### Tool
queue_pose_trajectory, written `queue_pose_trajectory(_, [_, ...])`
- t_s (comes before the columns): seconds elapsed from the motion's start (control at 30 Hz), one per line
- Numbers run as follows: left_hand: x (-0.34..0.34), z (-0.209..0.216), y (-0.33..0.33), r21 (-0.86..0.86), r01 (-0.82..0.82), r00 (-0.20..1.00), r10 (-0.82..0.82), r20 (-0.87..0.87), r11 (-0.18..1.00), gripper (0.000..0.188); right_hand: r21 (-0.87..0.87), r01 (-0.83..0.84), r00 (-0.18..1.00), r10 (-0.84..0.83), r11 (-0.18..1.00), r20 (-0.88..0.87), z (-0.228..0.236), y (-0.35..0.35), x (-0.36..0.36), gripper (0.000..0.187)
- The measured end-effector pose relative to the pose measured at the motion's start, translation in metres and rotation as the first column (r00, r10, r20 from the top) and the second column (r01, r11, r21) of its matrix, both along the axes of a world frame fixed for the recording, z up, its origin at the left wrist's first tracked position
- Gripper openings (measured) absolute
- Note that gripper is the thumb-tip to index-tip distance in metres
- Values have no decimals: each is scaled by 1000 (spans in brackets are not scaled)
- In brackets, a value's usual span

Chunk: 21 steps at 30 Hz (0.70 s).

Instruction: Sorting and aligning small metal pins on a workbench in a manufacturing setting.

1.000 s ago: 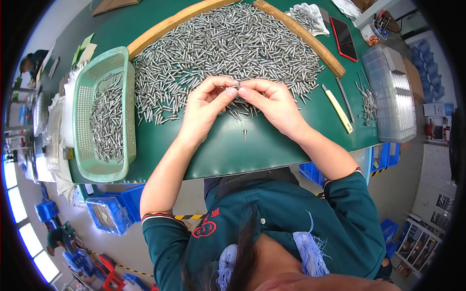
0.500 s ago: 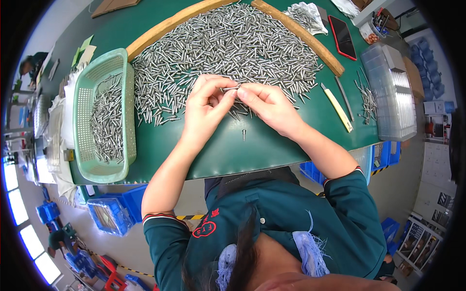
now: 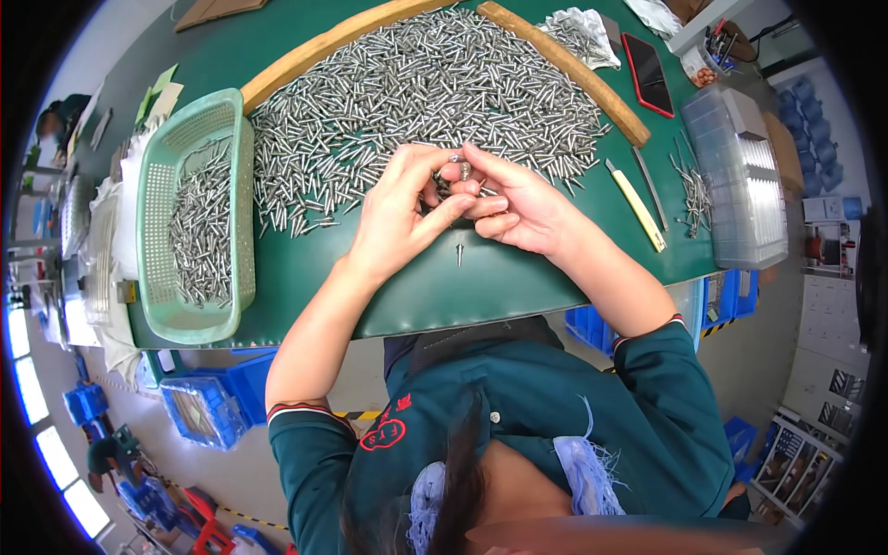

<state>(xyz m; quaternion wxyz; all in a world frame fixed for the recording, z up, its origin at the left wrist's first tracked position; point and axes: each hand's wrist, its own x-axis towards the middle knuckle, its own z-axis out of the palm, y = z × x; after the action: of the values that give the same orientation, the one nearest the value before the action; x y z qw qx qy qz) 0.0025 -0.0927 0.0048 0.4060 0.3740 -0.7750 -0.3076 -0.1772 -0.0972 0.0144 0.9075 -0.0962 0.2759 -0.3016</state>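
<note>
My two hands meet over the near edge of a wide pile of small metal pins [image 3: 435,83], which look like rivets. The fingers of my left hand [image 3: 393,213] are curled in, with the thumb pressed toward the right hand's fingers. My right hand [image 3: 527,208] is closed too, thumb and fingers around small metal pins [image 3: 465,172] that show between the hands. How many pins are held, and which hand grips each, is partly hidden by the fingers. One single pin [image 3: 460,255] lies apart on the green table [image 3: 416,301], just nearer than my hands.
A green plastic basket [image 3: 242,213] partly filled with pins stands at left. Wooden strips [image 3: 578,74] border the pile's far side. At right lie a yellow-handled cutter [image 3: 638,208], a thin metal strip [image 3: 653,190], long metal rods [image 3: 692,190], a phone [image 3: 647,74] and clear plastic boxes [image 3: 735,176].
My hands have shifted from a fingertip pinch to a more turned, overlapping hold. The right hand has rolled, its fingers now curling under, and more metal shows between the hands.
</note>
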Motion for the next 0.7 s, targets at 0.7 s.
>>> queue_pose_trajectory(0.7, [24, 16, 1, 230, 114, 842, -217, 494, 967, 17, -545, -763, 340, -501, 348, -796, 18, 5, -6, 15])
